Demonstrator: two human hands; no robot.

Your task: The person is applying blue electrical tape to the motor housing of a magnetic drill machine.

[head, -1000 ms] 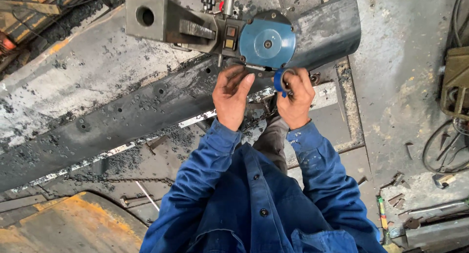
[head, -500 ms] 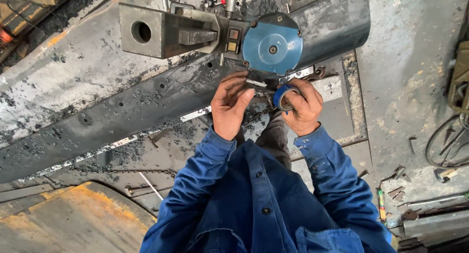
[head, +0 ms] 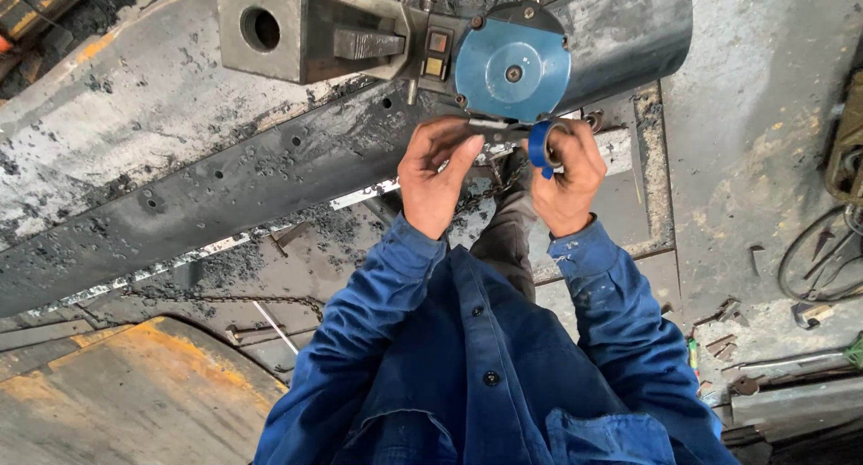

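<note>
Grimy workshop floor (head: 764, 159), grey and littered with metal scraps, lies under everything the head camera looks down on. At the centre, a small roll of blue tape (head: 542, 147) sits in the right hand (head: 564, 182), whose fingers are curled shut around it so that only the roll's rim shows. The left hand (head: 436, 173) is just beside it, fingers bent and pinched towards a thin dark piece that runs between the two hands; whether that is the tape's free end or a cable cannot be told. Both hands are raised right under a round blue cover (head: 511, 68) on a grey machine (head: 310, 29), touching or nearly touching its lower edge.

Judging from this, the step in hand is winding tape about something small at the foot of the machine. The next move would call for the left hand to keep the loose piece taut while the right carries the roll round it.

The machine rests on a long dark steel beam (head: 225, 191) dotted with holes, running slantwise across the view. Two small square buttons (head: 436, 53), one reddish and one yellow, sit on a dark panel left of the cover. No package or sign is legible. Blue sleeves (head: 378, 312) fill the lower frame, and yellow-painted metal (head: 108, 402) shows at the lower left.
</note>
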